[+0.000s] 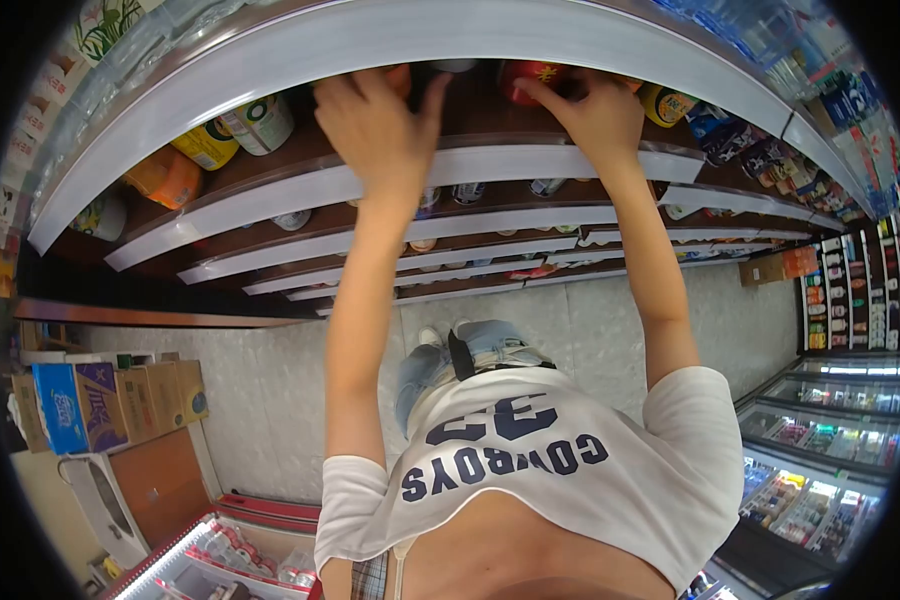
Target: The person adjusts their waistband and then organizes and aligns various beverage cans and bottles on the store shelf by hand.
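- Red, round-sided container with yellow marking: just left of right hand, thumb overlapping it; right hand nearer. Firm grasp or not, can't tell.
- Long axis: can't tell, partly hidden.
- Left hand: fingers splayed, thumb apart, orange container between.

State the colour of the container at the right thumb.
The container is red with yellow markings, best seen in the head view.
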A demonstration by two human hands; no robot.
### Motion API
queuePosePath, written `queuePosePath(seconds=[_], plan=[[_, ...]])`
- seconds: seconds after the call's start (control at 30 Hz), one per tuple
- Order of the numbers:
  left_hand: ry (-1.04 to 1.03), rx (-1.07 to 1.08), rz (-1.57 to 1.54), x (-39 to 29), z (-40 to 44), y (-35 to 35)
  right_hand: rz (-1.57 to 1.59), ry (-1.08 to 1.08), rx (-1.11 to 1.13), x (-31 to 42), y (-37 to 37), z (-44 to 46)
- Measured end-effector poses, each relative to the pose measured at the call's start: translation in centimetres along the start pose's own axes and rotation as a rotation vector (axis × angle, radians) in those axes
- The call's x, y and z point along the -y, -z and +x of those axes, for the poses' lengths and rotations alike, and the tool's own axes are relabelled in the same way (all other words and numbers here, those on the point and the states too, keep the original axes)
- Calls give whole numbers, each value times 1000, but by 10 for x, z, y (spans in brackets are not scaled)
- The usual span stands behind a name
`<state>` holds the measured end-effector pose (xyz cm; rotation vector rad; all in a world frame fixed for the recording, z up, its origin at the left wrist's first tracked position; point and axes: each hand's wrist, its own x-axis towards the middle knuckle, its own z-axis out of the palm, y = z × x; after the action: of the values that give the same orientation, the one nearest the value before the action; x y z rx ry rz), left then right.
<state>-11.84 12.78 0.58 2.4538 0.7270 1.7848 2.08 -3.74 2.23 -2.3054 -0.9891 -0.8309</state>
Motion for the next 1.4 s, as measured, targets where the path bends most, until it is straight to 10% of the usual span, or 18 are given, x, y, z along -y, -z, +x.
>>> queuePosePath(seconds=[0.27,0.37,0.5,0.8,1.4], plan=[[228,137,-81,58,4,17,137,-163,-100,9,1,-9],[163,136,-111,71,-2,17,299,406,-444,20,-7,-9],[131,18,-115,58,-1,13,260,607,-275,57,9,22],[134,-84,-463,75,-14,30,162,519,-143,83,-31,75],[-76,-172,120,132,30,36,-6,495,-125,85,0,40]])
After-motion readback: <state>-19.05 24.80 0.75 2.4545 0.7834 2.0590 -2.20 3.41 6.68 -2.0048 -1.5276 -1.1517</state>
